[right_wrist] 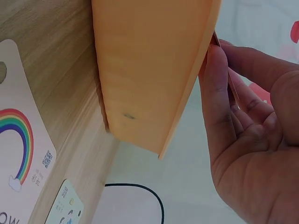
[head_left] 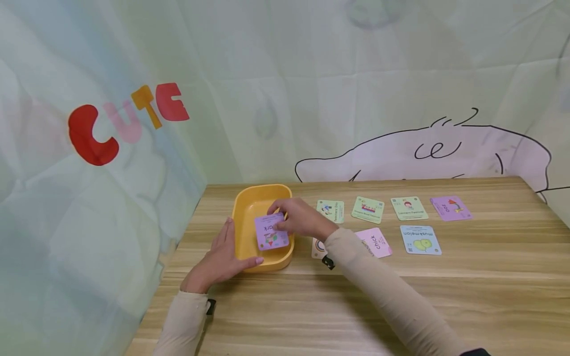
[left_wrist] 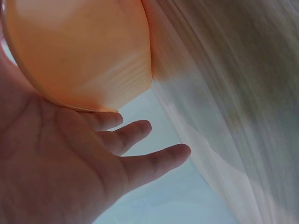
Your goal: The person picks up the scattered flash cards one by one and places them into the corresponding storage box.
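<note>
My right hand (head_left: 305, 217) pinches a purple picture card (head_left: 269, 237) between thumb and fingers, over the yellow tray (head_left: 244, 198). The lettering on this card is partly covered by the fingers. In the right wrist view the card shows only as a thin edge between the fingertips, beside the tray rim. My left hand (head_left: 218, 261) lies against the tray's left side, thumb stretched along the near rim. Its fingers are extended and spread in the left wrist view, touching the outer wall of the tray (left_wrist: 84, 51).
Right of the tray lie a Teachers' Day card (head_left: 336, 211), a boat card (head_left: 368, 209), a Lantern Festival card (head_left: 408, 208) and a zoo card (head_left: 451, 208). Nearer are a rainbow card (right_wrist: 21, 135), a chick card (head_left: 377, 241) and a muskmelon card (head_left: 420, 240). Printed curtains hang behind.
</note>
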A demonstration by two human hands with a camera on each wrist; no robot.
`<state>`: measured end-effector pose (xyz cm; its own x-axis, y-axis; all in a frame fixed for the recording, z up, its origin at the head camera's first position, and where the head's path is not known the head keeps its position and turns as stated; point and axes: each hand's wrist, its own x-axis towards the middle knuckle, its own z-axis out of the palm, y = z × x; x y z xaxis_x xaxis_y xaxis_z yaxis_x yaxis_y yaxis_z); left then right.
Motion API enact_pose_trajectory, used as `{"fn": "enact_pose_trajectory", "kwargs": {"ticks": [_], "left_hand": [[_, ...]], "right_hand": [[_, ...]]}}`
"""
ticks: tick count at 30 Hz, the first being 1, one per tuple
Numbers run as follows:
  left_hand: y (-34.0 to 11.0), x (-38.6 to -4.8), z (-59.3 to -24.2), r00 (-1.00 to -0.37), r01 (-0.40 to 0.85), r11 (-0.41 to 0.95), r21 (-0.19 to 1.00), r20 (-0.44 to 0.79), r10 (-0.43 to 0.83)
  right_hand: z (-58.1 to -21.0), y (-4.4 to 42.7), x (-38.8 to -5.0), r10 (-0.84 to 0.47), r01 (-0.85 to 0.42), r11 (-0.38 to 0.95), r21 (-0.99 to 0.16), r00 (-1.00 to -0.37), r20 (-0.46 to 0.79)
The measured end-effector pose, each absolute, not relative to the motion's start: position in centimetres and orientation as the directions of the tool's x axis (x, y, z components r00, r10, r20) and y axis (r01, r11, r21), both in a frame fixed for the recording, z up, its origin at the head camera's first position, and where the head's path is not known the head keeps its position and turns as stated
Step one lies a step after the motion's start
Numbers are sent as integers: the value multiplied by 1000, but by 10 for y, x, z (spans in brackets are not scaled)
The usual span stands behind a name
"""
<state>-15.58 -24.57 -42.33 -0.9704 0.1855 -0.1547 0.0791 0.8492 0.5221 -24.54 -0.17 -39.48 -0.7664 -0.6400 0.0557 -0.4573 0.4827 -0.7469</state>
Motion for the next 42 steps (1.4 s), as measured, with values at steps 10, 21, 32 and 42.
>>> {"fn": "enact_pose_trajectory", "kwargs": {"ticks": [10, 21, 32, 42], "left_hand": [[-245, -156, -424, -971, 88, 853, 515, -148, 189], [-251, -155, -424, -970, 153, 809, 568, -72, 234], [-255, -165, -426, -999, -24, 725, 688, 4, -37], [-261, -167, -432, -994, -58, 597, 800, 12, -113]], "right_hand": [[-396, -3, -244, -632, -442, 505, -742, -774, 31], [-395, -10, -244, -635, -415, 506, -756, -772, -1], [-399, -16, -246, -637, -446, 535, -718, -771, 4], [-397, -22, -245, -634, -448, 546, -708, -774, 1]]}}
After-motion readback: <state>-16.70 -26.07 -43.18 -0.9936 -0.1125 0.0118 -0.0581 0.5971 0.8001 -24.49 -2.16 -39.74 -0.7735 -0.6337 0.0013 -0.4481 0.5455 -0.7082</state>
